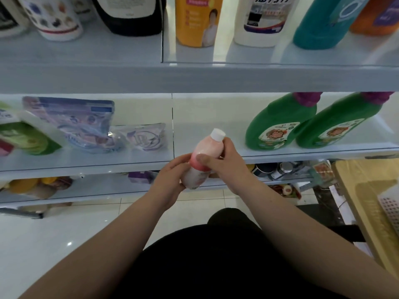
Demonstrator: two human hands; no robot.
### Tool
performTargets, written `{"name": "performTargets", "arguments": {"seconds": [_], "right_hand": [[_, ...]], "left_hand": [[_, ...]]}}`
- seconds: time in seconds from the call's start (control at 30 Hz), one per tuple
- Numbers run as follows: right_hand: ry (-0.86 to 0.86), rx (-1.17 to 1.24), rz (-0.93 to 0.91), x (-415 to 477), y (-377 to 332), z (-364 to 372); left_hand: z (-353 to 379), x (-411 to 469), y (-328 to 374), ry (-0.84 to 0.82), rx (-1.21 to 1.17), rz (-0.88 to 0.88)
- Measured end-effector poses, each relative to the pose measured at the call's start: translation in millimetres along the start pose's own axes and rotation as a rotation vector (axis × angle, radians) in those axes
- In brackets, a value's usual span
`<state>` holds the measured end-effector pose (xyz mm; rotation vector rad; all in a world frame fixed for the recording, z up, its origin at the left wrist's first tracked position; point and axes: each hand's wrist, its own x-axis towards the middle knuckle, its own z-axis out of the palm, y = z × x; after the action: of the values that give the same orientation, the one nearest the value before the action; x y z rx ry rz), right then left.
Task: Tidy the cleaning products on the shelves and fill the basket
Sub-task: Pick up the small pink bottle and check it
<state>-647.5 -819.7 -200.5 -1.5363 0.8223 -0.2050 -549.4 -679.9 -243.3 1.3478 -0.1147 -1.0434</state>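
The shelves (194, 78) fill the view above and beyond both hands. The middle shelf (280, 154) runs just behind them, with a bare stretch directly past the fingers. To the right of the hands and nearer the person is a pale wooden surface (364, 186). Up and to the right of the right hand, two green bottles (278, 124) stand side by side on the middle shelf. Well to the left of the left hand, soft refill pouches (86, 124) slump against each other. The white perforated basket (389, 207) sits on the surface at the far right edge of view, only partly visible.

The pink bottle (201, 156) is off the shelf, held in the air in front of the middle shelf's edge. The left hand (170, 182) cups its base from below. The right hand (226, 167) wraps its upper body, thumb across the front. The bottle's long axis is tilted, with the white cap (218, 134) pointing up, away and slightly right, and the base towards the person.

The basket lies to the right, so the right hand is nearer to it. The shelf gap lies straight ahead of both hands. Which place the bottle is meant for cannot be told from here.
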Motion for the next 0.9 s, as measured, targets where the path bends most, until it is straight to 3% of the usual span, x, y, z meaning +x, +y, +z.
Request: {"name": "performTargets", "arguments": {"seconds": [0.07, 0.13, 0.27, 0.33, 0.4, 0.6, 0.9], "right_hand": [[0.063, -0.031, -0.011, 8.0, 1.1, 0.4], [0.109, -0.107, -0.031, 20.8, -3.6, -2.3], [0.094, -0.214, -0.115, 49.1, -18.9, -3.7], [0.101, -0.265, -0.148, 61.1, -21.7, 0.4], [0.094, -0.309, -0.174, 73.4, -22.3, 5.7], [0.063, -0.462, -0.257, 99.7, -24.6, 14.2], [0.024, -0.589, -0.265, 109.0, -38.3, 33.2]], "left_hand": [[-4.3, 9.5, 3.8, 0.069, 0.240, 0.017], [-12.7, 21.6, 4.0, 0.094, 0.696, 0.112], [-28.3, 47.2, -9.2, -0.002, 1.452, 0.371], [-32.8, 56.0, -18.9, -0.044, 1.695, 0.288], [-35.7, 60.5, -21.4, -0.098, 1.802, 0.169], [-32.4, 63.2, -20.4, -0.131, 1.876, 0.061], [-37.6, 64.7, -17.0, -0.190, 1.867, 0.045]]}}
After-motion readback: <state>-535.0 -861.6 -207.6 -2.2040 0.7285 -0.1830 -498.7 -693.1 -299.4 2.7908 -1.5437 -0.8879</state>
